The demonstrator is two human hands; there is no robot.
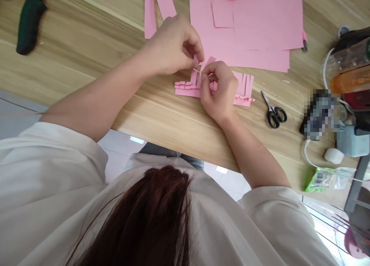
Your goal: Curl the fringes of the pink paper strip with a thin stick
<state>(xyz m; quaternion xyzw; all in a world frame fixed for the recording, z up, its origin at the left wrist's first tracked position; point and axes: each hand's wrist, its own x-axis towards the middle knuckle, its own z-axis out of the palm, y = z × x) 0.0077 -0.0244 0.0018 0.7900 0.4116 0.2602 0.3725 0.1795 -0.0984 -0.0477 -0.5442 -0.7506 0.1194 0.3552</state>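
Note:
A pink paper piece cut into a fringe of strips (245,92) lies on the wooden table (86,62); some strips are curled into small rolls (184,86). My left hand (175,46) is closed in a pinch on one raised pink strip (194,71). My right hand (218,91) is closed too, with fingertips pinching a thin pale stick (197,70) against that same strip. The two hands meet just above the fringed piece, which my right hand partly hides.
Large pink sheets (260,31) and cut pink strips (150,15) lie at the far side. Black-handled scissors (274,112) rest right of my hands. A black glue gun (29,23) is far left. A blurred phone (320,114), bottles (352,77) and a green packet (320,179) crowd the right edge.

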